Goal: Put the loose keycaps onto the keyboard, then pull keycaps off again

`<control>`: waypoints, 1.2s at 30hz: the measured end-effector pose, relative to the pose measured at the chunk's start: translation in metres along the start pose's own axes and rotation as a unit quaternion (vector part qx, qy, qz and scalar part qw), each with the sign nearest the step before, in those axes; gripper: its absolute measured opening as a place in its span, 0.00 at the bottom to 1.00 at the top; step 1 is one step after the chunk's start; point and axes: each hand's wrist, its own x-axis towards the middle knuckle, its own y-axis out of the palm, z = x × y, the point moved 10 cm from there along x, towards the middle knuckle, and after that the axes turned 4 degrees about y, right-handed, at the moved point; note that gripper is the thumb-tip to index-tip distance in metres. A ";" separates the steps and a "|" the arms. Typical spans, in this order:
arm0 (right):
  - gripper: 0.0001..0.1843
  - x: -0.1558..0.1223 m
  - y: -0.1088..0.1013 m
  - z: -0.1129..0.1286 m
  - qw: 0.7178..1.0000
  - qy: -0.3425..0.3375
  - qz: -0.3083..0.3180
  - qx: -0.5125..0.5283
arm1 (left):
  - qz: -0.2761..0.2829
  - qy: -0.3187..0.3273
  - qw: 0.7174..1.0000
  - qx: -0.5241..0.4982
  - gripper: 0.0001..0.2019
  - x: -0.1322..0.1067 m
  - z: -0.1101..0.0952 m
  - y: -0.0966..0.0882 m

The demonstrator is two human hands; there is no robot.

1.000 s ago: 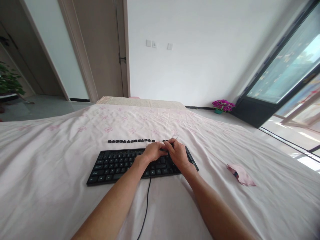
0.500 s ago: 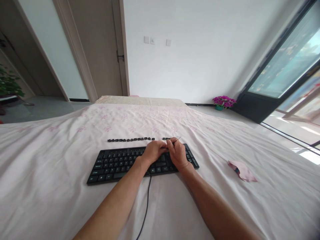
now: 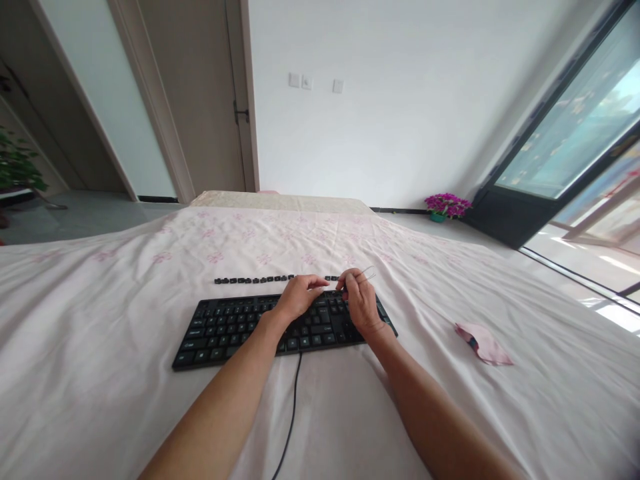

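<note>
A black keyboard (image 3: 215, 333) lies on the pale pink sheet, its cable running toward me. My left hand (image 3: 300, 293) rests over its upper middle keys, fingers stretched out and thumb apart, holding nothing. Over the upper right part of the keyboard, my right hand (image 3: 359, 297) is closed around a wire keycap puller (image 3: 369, 273), whose thin loop sticks out past the knuckles. Whether a keycap is between its fingertips is too small to tell. Loose black keycaps (image 3: 249, 281) stand in a row behind the keyboard, and a few more keycaps (image 3: 331, 278) sit near my right fingers.
A folded pink cloth (image 3: 484, 343) lies to the right on the sheet (image 3: 125, 373). Beyond the bed are a closed door (image 3: 195, 100), a white wall with switches, a pot of magenta flowers (image 3: 447, 205) and a glass door at right.
My hands have moved apart: the left slid a little left, the right shifted right and turned. More of the keyboard's right-hand keys shows between them, and more of the wire loop is visible.
</note>
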 end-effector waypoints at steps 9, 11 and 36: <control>0.13 0.005 0.011 0.007 0.985 0.029 0.155 0.067 | 0.019 0.019 0.999 0.033 0.12 -0.004 -0.007 0.003; 0.14 0.006 0.011 0.006 0.983 0.035 0.167 0.060 | 0.018 0.018 0.999 0.036 0.12 -0.004 -0.006 0.002; 0.17 0.010 0.036 0.017 0.942 -0.002 0.330 0.062 | 0.016 0.027 0.998 0.045 0.10 -0.006 -0.011 0.001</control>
